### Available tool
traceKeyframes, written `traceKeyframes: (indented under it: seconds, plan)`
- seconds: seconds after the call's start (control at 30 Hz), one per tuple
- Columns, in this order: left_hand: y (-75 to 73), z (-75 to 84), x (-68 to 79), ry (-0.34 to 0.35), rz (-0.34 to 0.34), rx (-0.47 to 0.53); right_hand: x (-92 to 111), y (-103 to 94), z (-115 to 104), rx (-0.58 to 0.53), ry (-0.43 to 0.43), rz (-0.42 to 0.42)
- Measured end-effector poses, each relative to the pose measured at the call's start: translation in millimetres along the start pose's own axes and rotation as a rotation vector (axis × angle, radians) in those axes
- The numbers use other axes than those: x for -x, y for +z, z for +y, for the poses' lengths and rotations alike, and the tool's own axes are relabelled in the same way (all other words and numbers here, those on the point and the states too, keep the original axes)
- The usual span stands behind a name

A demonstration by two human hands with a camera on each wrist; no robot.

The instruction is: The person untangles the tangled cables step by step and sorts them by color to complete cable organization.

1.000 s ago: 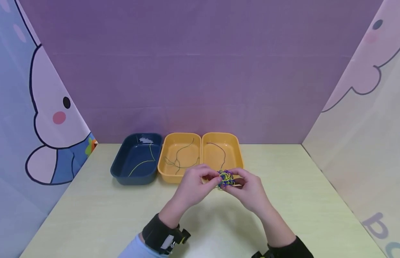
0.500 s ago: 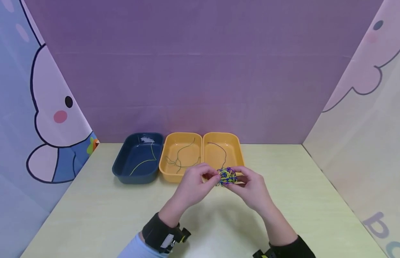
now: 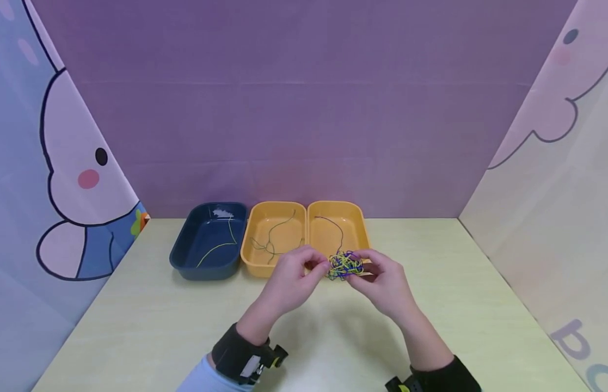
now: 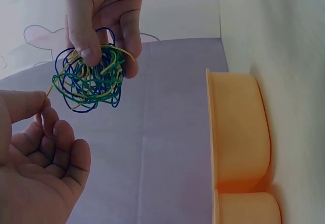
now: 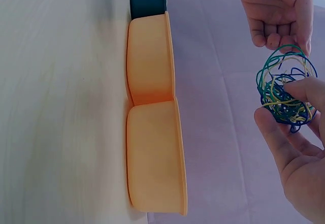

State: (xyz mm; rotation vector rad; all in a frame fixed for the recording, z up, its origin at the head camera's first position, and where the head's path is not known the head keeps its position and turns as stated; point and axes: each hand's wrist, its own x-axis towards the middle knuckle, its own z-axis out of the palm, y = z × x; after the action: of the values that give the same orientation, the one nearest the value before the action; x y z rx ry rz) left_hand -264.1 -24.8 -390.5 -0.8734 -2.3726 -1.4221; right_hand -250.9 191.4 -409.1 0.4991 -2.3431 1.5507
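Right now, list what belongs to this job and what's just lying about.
Likely job:
- left hand
- right hand
- tangled blue-green-yellow strands
- dark blue rectangular tray
- middle orange rectangular tray
- right orange rectangular tray

Merely surroundings:
- purple backdrop
- cartoon-printed panel

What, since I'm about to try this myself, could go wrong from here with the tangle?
Pulling the yellow strand could tighten the tangle, where green and blue loops cross. The strand might slip from the left hand, which has only a pinch on it. The tangle, held in the air by the right hand, might drop.
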Motion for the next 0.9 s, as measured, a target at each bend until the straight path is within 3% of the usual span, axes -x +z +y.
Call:
traceKeyframes:
  seconds: [0.3,0.53,0.7,0.9]
  plan:
    - [-7.6,0.7,3.5,-0.012,0.047,0.038,0,-3.5,2,-0.026,-0.022,0.057]
    - [-18.0,1.9,3.6,0.018,0.093,0.048,-2,-9.1,1,-0.005,-0.022,0.062]
    - [-28.8,0.3,5.0,0.041,0.149,0.066,-3,-16.9,2,-0.044,0.014,0.097]
    - [-36.7,0.3,6.1,0.040,0.161,0.081,-2,-24.9,1,-0.084,0.042,0.107]
